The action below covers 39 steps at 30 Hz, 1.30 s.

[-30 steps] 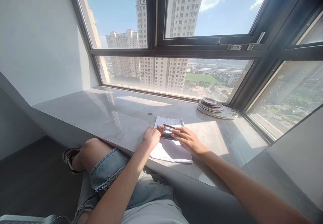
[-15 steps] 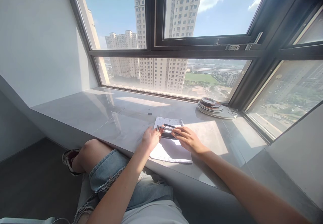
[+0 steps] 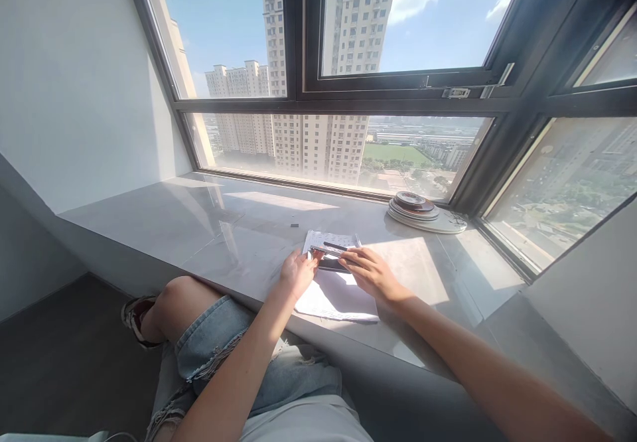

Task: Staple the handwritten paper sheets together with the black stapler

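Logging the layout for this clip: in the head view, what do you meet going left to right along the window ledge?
left hand → dark tool between the hands → right hand → stack of plates

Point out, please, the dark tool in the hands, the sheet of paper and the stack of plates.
dark tool [image 3: 329, 265], head view, its black body.
sheet of paper [image 3: 334, 300], head view, bare white lower part.
stack of plates [image 3: 449, 227], head view, rim of the bottom plate.

Place: home, high-rise flat, bay-window nook.
Evidence, centre: wide grey stone sill [image 3: 199, 223], dark-framed windows [image 3: 298, 105].
Evidence, top: residential tower blocks [image 3: 318, 143] outside, far below.
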### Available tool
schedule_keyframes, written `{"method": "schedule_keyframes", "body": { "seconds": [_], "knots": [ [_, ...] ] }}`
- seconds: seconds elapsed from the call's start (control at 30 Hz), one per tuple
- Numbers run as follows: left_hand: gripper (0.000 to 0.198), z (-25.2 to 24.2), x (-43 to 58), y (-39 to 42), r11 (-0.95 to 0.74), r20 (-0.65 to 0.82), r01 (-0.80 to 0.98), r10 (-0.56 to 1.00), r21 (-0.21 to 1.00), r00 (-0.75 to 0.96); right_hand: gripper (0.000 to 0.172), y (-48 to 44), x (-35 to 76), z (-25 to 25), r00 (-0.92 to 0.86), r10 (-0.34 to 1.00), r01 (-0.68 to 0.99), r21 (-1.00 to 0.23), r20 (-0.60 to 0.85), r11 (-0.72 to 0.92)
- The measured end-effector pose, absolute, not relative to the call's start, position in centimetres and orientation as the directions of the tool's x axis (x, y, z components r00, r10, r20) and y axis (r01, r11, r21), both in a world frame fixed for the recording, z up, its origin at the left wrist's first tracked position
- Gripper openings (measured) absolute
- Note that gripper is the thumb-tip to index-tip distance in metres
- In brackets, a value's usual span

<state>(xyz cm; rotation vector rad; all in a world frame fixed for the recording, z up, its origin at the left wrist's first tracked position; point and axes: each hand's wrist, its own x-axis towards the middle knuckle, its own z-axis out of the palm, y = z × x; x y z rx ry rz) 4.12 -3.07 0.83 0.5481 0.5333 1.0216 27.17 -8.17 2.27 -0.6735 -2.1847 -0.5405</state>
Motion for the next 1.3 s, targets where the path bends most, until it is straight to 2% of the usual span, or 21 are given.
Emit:
{"method": "schedule_keyframes", "body": {
  "seconds": [0.07,0.17,0.27,0.37,0.43,0.53,0.63,0.73,0.8,0.9,1.0,1.07,1.17,1.3],
  "knots": [
    [0.027,0.6,4.1,-2.9,0.467,-0.185,-0.651,0.871,0.598,0.455,0.043,-8.1,27.3,2.2,-0.561,0.303,0.623,0.152,0.770,0.768],
    [0.027,0.3,4.1,-2.9,0.474,-0.192,-0.655,0.869,0.588,0.457,0.044,-8.0,27.4,2.0,-0.536,0.347,0.668,0.136,0.770,0.731],
    [0.025,0.1,4.1,-2.8,0.455,-0.185,-0.694,0.883,0.558,0.430,0.039,-8.1,27.3,2.0,-0.408,0.430,0.774,0.055,0.805,0.631],
    [0.021,0.0,4.3,-2.9,0.459,-0.201,-0.729,0.886,0.508,0.418,0.028,-8.2,27.1,2.2,-0.193,0.511,0.824,-0.145,0.838,0.548],
    [0.018,0.0,4.3,-2.9,0.474,-0.234,-0.731,0.880,0.491,0.414,0.020,-8.3,27.0,2.4,-0.043,0.593,0.781,-0.343,0.804,0.522],
    [0.016,0.0,4.3,-3.1,0.465,-0.230,-0.733,0.885,0.497,0.405,0.021,-8.2,27.0,2.5,0.134,0.750,0.617,-0.647,0.648,0.448],
    [0.013,0.1,4.2,-3.2,0.452,-0.211,-0.742,0.891,0.495,0.402,0.026,-7.8,27.2,2.1,0.210,0.841,0.498,-0.795,0.498,0.346],
    [0.010,0.3,4.2,-3.3,0.468,-0.223,-0.729,0.882,0.499,0.414,0.029,-7.3,27.5,1.6,0.235,0.868,0.452,-0.840,0.437,0.300],
    [0.008,0.4,4.4,-3.5,0.450,-0.224,-0.707,0.891,0.546,0.394,0.030,-7.0,27.5,1.2,0.231,0.880,0.421,-0.858,0.414,0.293],
    [0.011,0.4,5.0,-3.8,0.339,-0.164,-0.612,0.931,0.715,0.325,0.032,-6.6,27.5,0.8,0.211,0.900,0.377,-0.881,0.381,0.285],
    [0.022,0.1,5.7,-4.2,0.185,-0.041,-0.411,0.941,0.893,0.335,0.032,-6.4,27.6,0.4,0.207,0.913,0.372,-0.891,0.352,0.259],
    [0.028,-0.2,6.0,-4.4,0.086,0.010,-0.258,0.937,0.962,0.351,0.032,-6.4,27.7,0.2,0.207,0.917,0.384,-0.890,0.341,0.244],
    [0.030,-0.5,6.4,-4.8,-0.054,0.066,-0.044,0.931,0.998,0.360,0.034,-6.3,27.8,0.0,0.194,0.923,0.400,-0.886,0.333,0.235],
    [0.032,-0.3,6.7,-5.8,-0.245,0.162,0.149,0.892,0.958,0.423,0.032,-6.3,27.7,0.1,0.140,0.922,0.406,-0.871,0.360,0.278]
  ]
}}
